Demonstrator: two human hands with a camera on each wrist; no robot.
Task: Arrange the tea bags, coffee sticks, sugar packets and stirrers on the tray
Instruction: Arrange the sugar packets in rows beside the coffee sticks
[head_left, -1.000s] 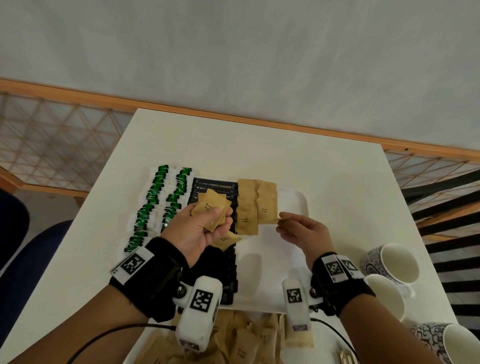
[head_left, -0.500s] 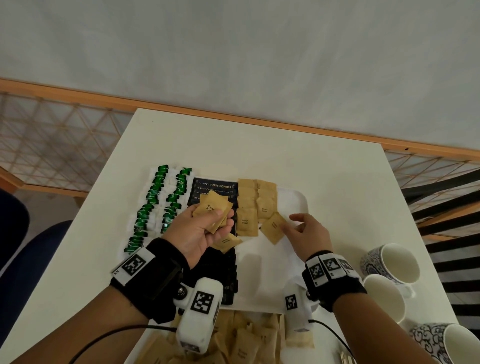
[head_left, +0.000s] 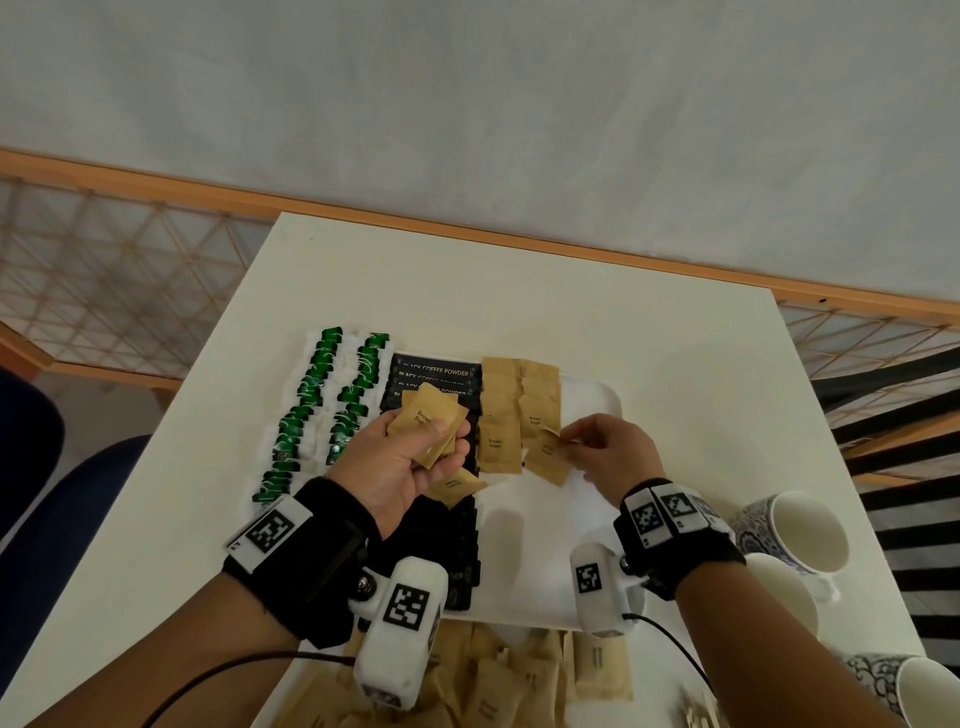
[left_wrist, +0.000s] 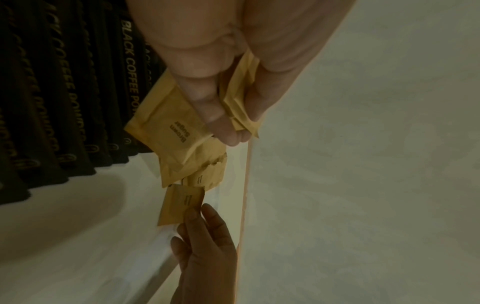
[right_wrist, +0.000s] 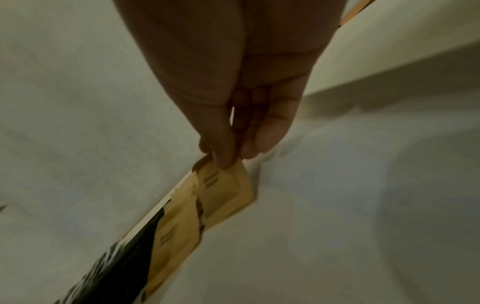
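Observation:
A white tray (head_left: 597, 400) carries rows of green tea bags (head_left: 317, 384), black coffee sticks (head_left: 434, 371) and two columns of brown sugar packets (head_left: 498, 410). My left hand (head_left: 410, 457) hovers over the coffee sticks and grips a small stack of brown sugar packets (head_left: 426, 423) (left_wrist: 168, 125). My right hand (head_left: 597, 447) pinches one brown sugar packet (head_left: 548, 457) (right_wrist: 223, 191) by its corner at the near end of the right sugar column (head_left: 540, 400), where it sits askew. Another packet (head_left: 454, 486) pokes out beneath the left hand.
A heap of loose sugar packets (head_left: 493, 686) lies on the table at the near edge, with wooden stirrers (head_left: 696, 714) beside it. Patterned cups (head_left: 800, 530) stand at the right. The tray's right half (head_left: 530, 545) is bare. A wooden rail (head_left: 519, 239) lies behind the table.
The right hand brought a single packet down to the near end of the right sugar column and still pinches it. The left hand kept its stack almost still.

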